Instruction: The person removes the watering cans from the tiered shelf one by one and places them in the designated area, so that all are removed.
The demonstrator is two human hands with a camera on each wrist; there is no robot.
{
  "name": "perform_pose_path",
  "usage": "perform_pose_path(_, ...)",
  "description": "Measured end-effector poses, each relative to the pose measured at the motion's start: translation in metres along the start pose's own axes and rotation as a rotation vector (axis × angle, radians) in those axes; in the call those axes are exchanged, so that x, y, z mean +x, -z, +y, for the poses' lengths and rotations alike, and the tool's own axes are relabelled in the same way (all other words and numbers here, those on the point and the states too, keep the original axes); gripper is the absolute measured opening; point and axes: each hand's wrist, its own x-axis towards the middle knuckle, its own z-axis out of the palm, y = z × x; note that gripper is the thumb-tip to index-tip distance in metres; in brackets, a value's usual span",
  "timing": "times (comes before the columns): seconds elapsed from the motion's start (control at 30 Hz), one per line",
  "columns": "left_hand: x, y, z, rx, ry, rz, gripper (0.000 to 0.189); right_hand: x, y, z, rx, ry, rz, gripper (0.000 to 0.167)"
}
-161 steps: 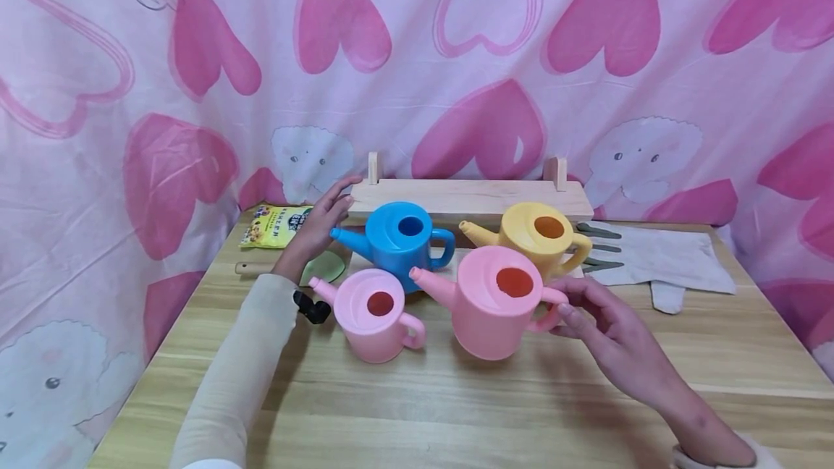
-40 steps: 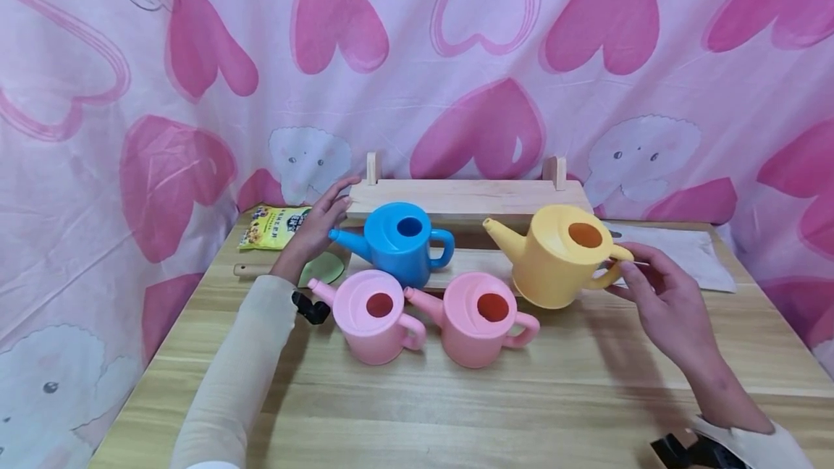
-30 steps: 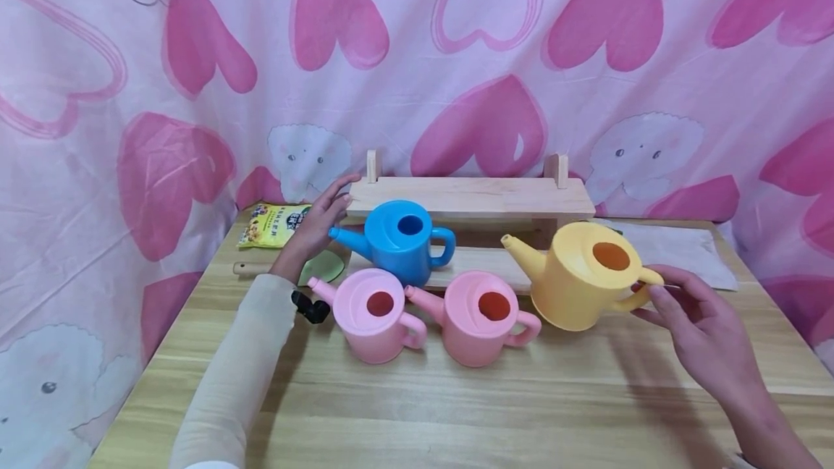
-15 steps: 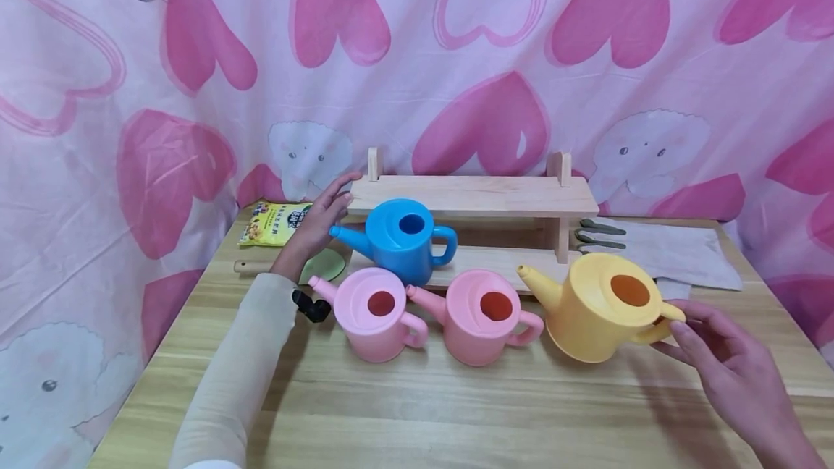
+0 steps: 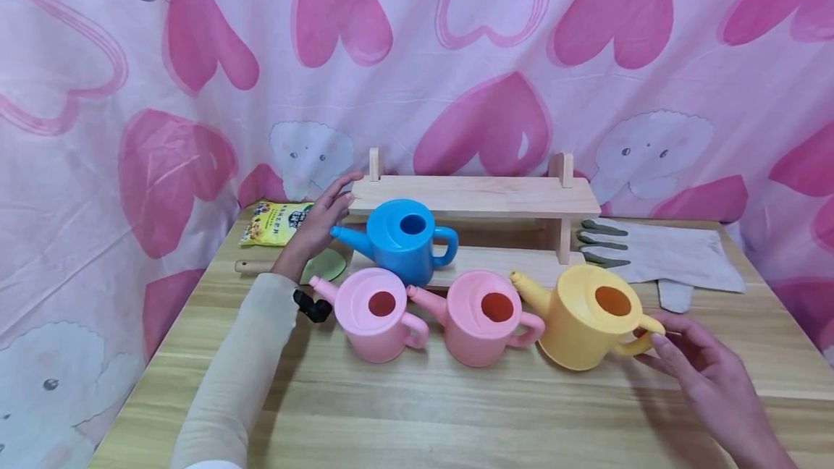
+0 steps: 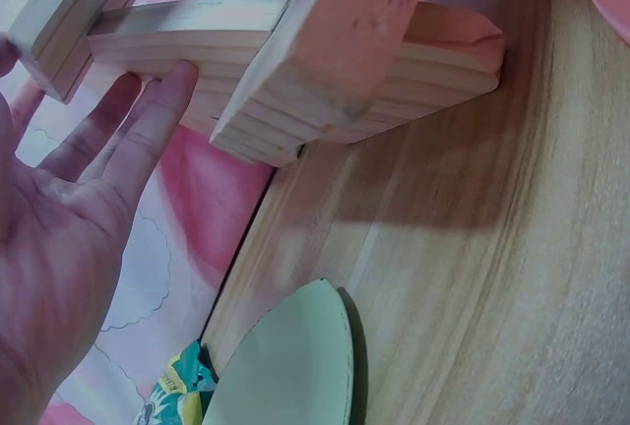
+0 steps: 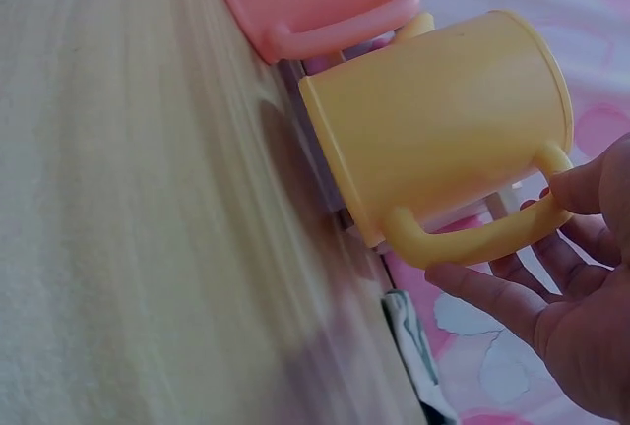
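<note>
My right hand (image 5: 719, 375) grips the handle of a yellow watering can (image 5: 580, 328), thumb on top and fingers through and under the loop. In the right wrist view the can's base seems slightly off the tabletop. Left of it, a coral-pink watering can (image 5: 478, 324) and a lighter pink one (image 5: 371, 320) stand in a row, spouts to the left. Behind them a blue watering can (image 5: 399, 244) stands on the lower board of a two-tier wooden shelf (image 5: 469, 194). My left hand (image 5: 317, 223) touches the shelf's left end with extended fingers (image 6: 162, 115).
A yellow printed packet (image 5: 270, 224) lies at the back left, near a trowel with a green blade (image 5: 323, 266) and wooden handle. Right of the shelf lies a pale work glove (image 5: 677, 252) with green fingertips. A heart-patterned curtain (image 5: 482, 129) hangs behind the wooden table (image 5: 417, 411).
The coral-pink can was released beside the light pink one. The yellow can came off the shelf, forward and right, then slightly left into line with the pink cans. My left hand stayed put.
</note>
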Motion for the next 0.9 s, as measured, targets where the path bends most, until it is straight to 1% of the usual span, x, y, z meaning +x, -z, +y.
perform_pose_path(0.13,0.0003,-0.0003,-0.0001,-0.002,-0.008,-0.007,0.049,-0.0001,-0.0026,0.0040,0.006,-0.002,-0.008,0.032)
perform_pose_path(0.4,-0.0007,0.0010,-0.0008,0.002,0.000,-0.006,0.049,-0.0015,-0.0068,0.0069,-0.091,0.001,-0.006,0.032)
perform_pose_path(0.43,-0.0007,0.0010,-0.0007,0.003,0.000,-0.006,0.049,-0.0014,-0.0070,0.0070,-0.082,0.003,-0.005,0.032)
perform_pose_path(0.53,0.0000,0.0010,-0.0012,0.007,-0.002,-0.006,0.049,-0.0014,-0.0074,0.0070,-0.120,0.023,-0.005,0.031)
perform_pose_path(0.67,0.0002,0.0013,-0.0015,0.008,-0.004,-0.007,0.050,-0.0017,-0.0071,0.0067,-0.233,0.024,-0.013,0.032)
perform_pose_path(0.77,0.0001,0.0010,-0.0010,0.007,-0.007,-0.008,0.050,-0.0025,-0.0060,0.0074,-0.275,0.014,-0.025,0.032)
perform_pose_path(0.9,0.0007,0.0009,-0.0011,0.002,-0.008,-0.008,0.050,-0.0028,-0.0044,0.0082,-0.281,0.013,-0.040,0.032)
